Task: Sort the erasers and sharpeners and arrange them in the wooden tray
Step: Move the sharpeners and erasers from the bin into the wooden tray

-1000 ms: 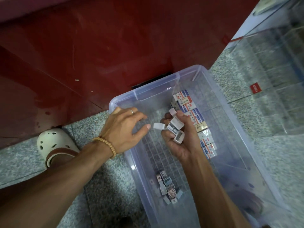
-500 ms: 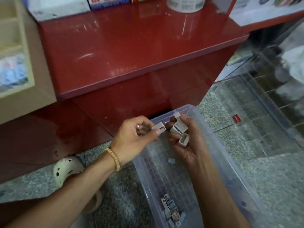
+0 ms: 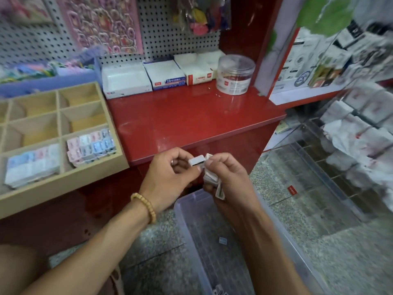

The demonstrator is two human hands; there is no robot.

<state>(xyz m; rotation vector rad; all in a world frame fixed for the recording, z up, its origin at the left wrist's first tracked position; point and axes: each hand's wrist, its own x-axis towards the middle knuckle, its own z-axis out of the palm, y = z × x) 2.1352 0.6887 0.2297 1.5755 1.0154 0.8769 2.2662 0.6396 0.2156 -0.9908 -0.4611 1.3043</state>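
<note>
A person's left hand (image 3: pixel 170 173) pinches a single white sharpener (image 3: pixel 197 162) between thumb and fingertips at the centre of the frame, just in front of the edge of a red counter (image 3: pixel 191 118). The right hand (image 3: pixel 227 177), touching it from the right, curls around a small handful of sharpeners (image 3: pixel 211 179), one of them hanging below the palm. A beaded bracelet (image 3: pixel 145 206) circles the left wrist.

Half a second ago the view looked down at the clear plastic bin (image 3: pixel 185 211) and the counter front; now it has swung upward, and both hands have risen with it, from over the bin's rim to the counter edge. The bin sits lower centre on the speckled floor, with a lone blue-grey piece (image 3: pixel 222 240) on its bottom and a few more at the frame's lower edge.

The wooden tray (image 3: pixel 63 179), only partly seen before, now fills the left of the frame on the counter. Its two nearest compartments hold rows of pastel packaged pieces (image 3: pixel 91 145); blur hides whether they are erasers or sharpeners. White boxes (image 3: pixel 125 81) and a clear round tub (image 3: pixel 235 75) stand at the back of the counter under a pegboard (image 3: pixel 180 45).
</note>
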